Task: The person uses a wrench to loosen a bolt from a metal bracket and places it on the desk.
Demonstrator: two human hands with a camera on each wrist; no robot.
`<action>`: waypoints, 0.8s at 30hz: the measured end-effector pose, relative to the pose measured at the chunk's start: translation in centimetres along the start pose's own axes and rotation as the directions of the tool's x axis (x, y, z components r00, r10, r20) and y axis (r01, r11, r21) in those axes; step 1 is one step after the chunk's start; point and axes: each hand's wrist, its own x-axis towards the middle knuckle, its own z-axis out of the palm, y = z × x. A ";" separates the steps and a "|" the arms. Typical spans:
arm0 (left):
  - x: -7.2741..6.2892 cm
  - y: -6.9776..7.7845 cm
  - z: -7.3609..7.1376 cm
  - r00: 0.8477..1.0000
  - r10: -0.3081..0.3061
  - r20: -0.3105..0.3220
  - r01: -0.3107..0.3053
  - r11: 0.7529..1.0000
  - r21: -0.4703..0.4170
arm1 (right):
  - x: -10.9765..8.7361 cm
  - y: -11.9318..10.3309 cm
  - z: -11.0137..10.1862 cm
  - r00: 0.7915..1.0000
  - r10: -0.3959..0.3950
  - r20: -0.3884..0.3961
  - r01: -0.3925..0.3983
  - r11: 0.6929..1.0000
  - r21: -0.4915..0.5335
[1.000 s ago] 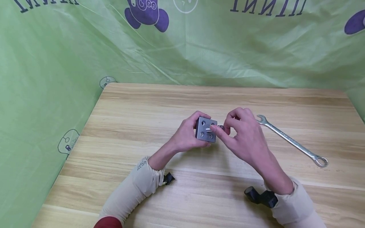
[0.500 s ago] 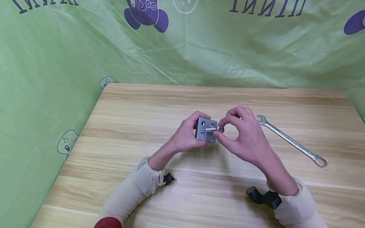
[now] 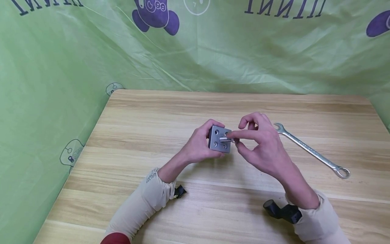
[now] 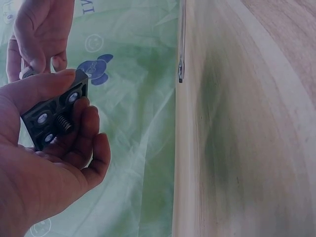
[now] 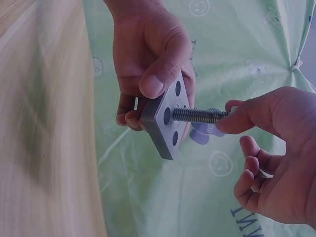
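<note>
My left hand [image 3: 198, 144] grips a square grey metal plate [image 3: 220, 133] by its edges, held up over the table. Holes sit near the plate's corners, and a threaded bolt [image 5: 200, 115] runs through its middle. Much of the bolt's shank stands out on the side facing my right hand [image 3: 265, 145], whose thumb and index finger pinch it at the head end. Those fingers mostly cover the head. On the plate's dark underside, in the left wrist view, a short threaded bolt end [image 4: 64, 124] pokes out between my left fingers.
A combination wrench [image 3: 310, 149] lies slantwise on the wooden table [image 3: 170, 108], to the right of my right hand. Green printed sheeting [image 3: 213, 57] hangs behind the table and along its left side.
My right thumb and index finger have shifted round the bolt head, and the index finger now reaches forward along the shank. The left hand and plate have stayed almost still.
</note>
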 end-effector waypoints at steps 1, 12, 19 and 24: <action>0.0 0.0 0.0 1.000 -0.001 0.002 0.001 1.000 0.000 | 0.0 0.0 0.0 1.000 -0.001 -0.002 0.001 1.000 0.000; 0.0 0.0 0.0 1.000 0.003 0.002 -0.003 1.000 0.002 | -0.3 -0.4 -0.1 0.970 0.242 0.028 -0.234 0.957 -0.173; 0.0 0.0 0.0 1.000 0.004 -0.002 -0.004 1.000 0.015 | -0.3 -0.7 0.1 0.950 0.305 0.058 -0.286 0.933 -0.220; 0.0 0.0 0.0 1.000 -0.002 -0.001 0.002 1.000 0.017 | -0.2 -0.7 0.2 0.963 0.266 0.049 -0.253 0.950 -0.181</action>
